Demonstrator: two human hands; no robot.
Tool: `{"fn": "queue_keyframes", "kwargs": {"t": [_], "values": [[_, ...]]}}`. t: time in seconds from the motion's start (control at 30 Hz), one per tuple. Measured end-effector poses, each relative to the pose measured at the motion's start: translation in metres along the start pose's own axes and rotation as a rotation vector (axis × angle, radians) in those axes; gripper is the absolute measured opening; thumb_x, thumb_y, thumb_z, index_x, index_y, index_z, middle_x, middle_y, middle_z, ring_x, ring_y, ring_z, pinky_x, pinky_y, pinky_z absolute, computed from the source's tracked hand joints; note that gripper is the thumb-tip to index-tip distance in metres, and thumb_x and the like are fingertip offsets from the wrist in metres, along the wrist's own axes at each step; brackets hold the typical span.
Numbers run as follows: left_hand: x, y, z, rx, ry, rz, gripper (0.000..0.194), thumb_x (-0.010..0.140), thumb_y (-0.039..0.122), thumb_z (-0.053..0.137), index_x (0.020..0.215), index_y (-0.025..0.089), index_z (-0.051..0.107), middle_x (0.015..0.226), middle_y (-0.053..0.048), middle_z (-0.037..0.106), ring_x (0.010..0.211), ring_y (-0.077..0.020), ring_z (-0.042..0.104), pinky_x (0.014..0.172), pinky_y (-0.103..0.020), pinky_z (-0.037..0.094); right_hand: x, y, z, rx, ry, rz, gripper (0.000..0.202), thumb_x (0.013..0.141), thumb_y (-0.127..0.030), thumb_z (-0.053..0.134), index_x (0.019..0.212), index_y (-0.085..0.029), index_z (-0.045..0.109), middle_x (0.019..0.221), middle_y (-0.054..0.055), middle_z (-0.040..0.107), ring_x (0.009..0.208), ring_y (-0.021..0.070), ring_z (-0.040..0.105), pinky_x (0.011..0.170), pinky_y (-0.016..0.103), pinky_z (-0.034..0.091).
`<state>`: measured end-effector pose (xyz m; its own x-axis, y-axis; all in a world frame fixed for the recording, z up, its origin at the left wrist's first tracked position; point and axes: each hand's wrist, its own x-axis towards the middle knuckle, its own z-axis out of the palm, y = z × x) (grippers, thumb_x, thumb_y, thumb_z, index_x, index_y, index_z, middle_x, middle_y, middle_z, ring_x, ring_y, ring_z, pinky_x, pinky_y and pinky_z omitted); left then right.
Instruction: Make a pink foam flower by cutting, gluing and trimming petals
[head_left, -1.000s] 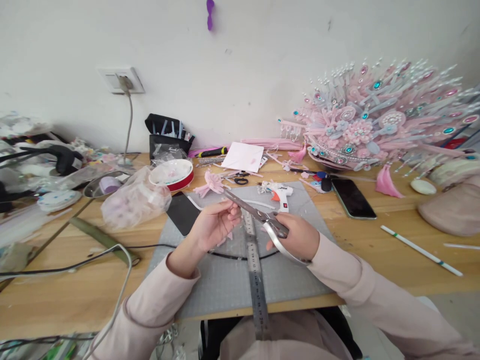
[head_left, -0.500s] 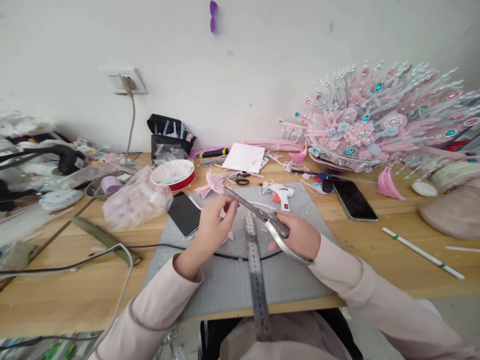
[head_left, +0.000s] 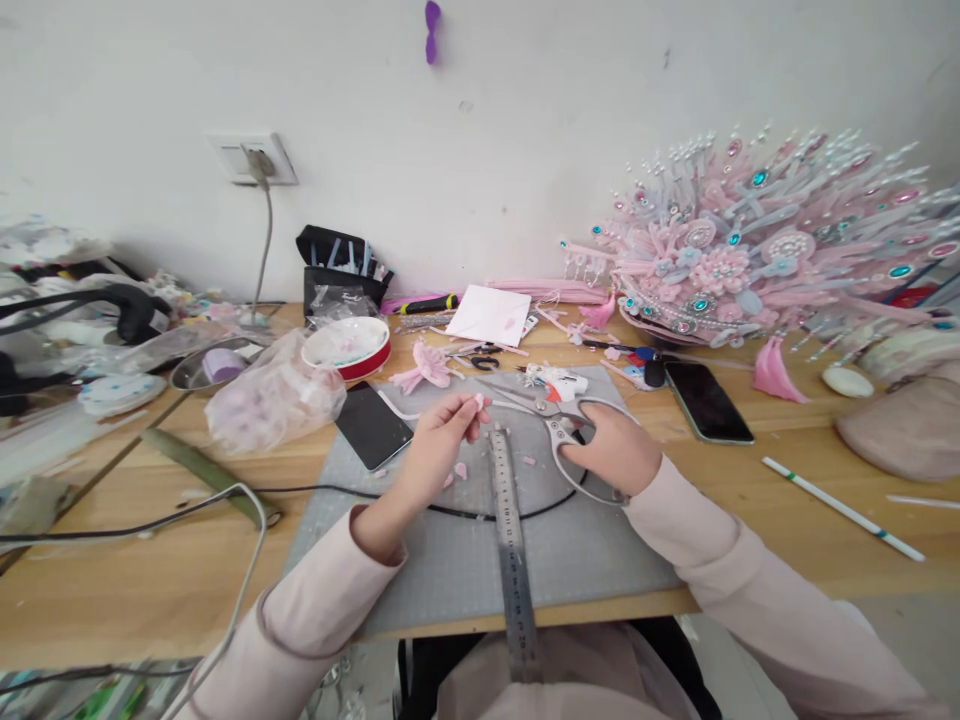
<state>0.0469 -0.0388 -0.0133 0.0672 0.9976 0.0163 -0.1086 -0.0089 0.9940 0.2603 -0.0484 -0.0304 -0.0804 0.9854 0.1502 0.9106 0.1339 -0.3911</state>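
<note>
Between the thumb and fingers of my left hand (head_left: 441, 440) is a small pink piece (head_left: 479, 402); its exact kind is too small to make out. My right hand (head_left: 621, 450) is in the pale handle loops of a pair of scissors (head_left: 558, 432). The scissors' blades are parted and point left, just short of my left fingertips. Below both hands lies a grey cutting mat (head_left: 600, 570) with a metal ruler (head_left: 510, 530) across it and small pink scraps (head_left: 460, 470). A pink flower-like ornament (head_left: 424, 366) rests behind my left hand.
A white glue gun (head_left: 566, 383) lies behind the scissors. Phones lie left (head_left: 373, 425) and right (head_left: 709, 400). A large pink beaded headdress (head_left: 720, 260) fills the back right. A black cable (head_left: 330, 489) crosses the mat. A red-rimmed round container (head_left: 366, 368) stands back left.
My right hand has turned and shifted slightly right, and the scissors have spread, their blades drawn away from my left fingers. The small pink piece now shows in my left fingertips.
</note>
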Motion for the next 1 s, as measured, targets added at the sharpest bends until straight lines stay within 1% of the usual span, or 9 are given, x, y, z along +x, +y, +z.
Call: {"fn": "queue_keyframes", "kwargs": {"t": [0.17,0.27,0.37,0.43,0.5,0.57,0.77,0.87,1.0], "values": [[-0.006,-0.001,0.004,0.338,-0.202,0.013,0.023,0.078,0.033,0.052,0.064,0.017,0.060,0.054,0.004,0.050,0.049,-0.0092,0.041,0.050,-0.021,0.033,0.000,-0.002,0.009,-0.151,0.016,-0.044,0.044,0.062,-0.035,0.065,0.099,-0.011,0.059,0.099,0.015,0.062,0.094,0.0288,0.057,0.081,0.036,0.042],[-0.009,-0.002,0.008,0.381,-0.318,0.006,0.025,0.079,0.033,0.051,0.060,0.017,0.057,0.054,0.004,0.050,0.050,-0.0093,0.042,0.052,-0.021,0.034,-0.003,-0.006,0.011,-0.126,0.018,-0.124,0.050,0.062,-0.033,0.066,0.105,-0.009,0.057,0.103,0.016,0.061,0.099,0.0304,0.054,0.087,0.040,0.040],[-0.012,-0.006,0.012,0.359,-0.365,-0.036,0.027,0.079,0.034,0.049,0.058,0.017,0.055,0.050,0.004,0.047,0.048,-0.0090,0.041,0.051,-0.021,0.034,-0.008,-0.012,0.009,-0.011,0.056,-0.237,0.054,0.065,-0.035,0.068,0.112,-0.013,0.054,0.111,0.015,0.059,0.104,0.0313,0.051,0.089,0.045,0.038],[-0.013,-0.009,0.013,0.339,-0.369,-0.076,0.028,0.079,0.036,0.049,0.059,0.017,0.053,0.051,0.004,0.047,0.047,-0.0091,0.040,0.049,-0.021,0.034,-0.012,-0.015,0.008,0.114,0.086,-0.374,0.042,0.072,-0.035,0.064,0.109,-0.017,0.056,0.110,0.013,0.059,0.104,0.0278,0.051,0.088,0.043,0.038],[-0.015,-0.011,0.014,0.353,-0.381,-0.085,0.028,0.078,0.037,0.049,0.059,0.017,0.053,0.052,0.004,0.050,0.047,-0.0096,0.041,0.048,-0.021,0.033,-0.015,-0.018,0.007,0.236,0.107,-0.502,0.023,0.080,-0.031,0.056,0.098,-0.018,0.060,0.099,0.010,0.063,0.095,0.0225,0.055,0.085,0.038,0.041],[-0.018,-0.012,0.014,0.402,-0.396,-0.065,0.027,0.078,0.038,0.049,0.061,0.018,0.053,0.054,0.003,0.050,0.048,-0.0103,0.043,0.048,-0.022,0.033,-0.017,-0.020,0.006,0.310,0.108,-0.553,0.014,0.084,-0.027,0.050,0.087,-0.018,0.061,0.087,0.008,0.064,0.085,0.0191,0.057,0.079,0.034,0.043],[-0.023,-0.012,0.018,0.519,-0.385,0.026,0.024,0.080,0.032,0.046,0.060,0.020,0.051,0.052,0.004,0.049,0.051,-0.0120,0.045,0.050,-0.022,0.034,-0.017,-0.023,0.005,0.464,-0.010,-0.427,0.010,0.080,-0.020,0.052,0.071,-0.019,0.057,0.068,0.002,0.059,0.059,0.0124,0.051,0.056,0.024,0.041],[-0.024,-0.013,0.019,0.551,-0.381,0.085,0.023,0.081,0.030,0.045,0.060,0.020,0.049,0.053,0.003,0.049,0.054,-0.0129,0.046,0.052,-0.023,0.033,-0.018,-0.024,0.005,0.487,-0.076,-0.358,0.008,0.077,-0.019,0.053,0.069,-0.018,0.056,0.061,-0.002,0.054,0.052,0.0099,0.045,0.051,0.022,0.037],[-0.026,-0.014,0.020,0.583,-0.403,0.172,0.023,0.081,0.025,0.045,0.059,0.020,0.046,0.054,0.003,0.047,0.054,-0.0125,0.044,0.053,-0.023,0.032,-0.019,-0.025,0.003,0.600,-0.235,-0.263,0.008,0.075,-0.020,0.053,0.068,-0.017,0.055,0.054,-0.004,0.049,0.046,0.0072,0.039,0.045,0.020,0.031]]}}
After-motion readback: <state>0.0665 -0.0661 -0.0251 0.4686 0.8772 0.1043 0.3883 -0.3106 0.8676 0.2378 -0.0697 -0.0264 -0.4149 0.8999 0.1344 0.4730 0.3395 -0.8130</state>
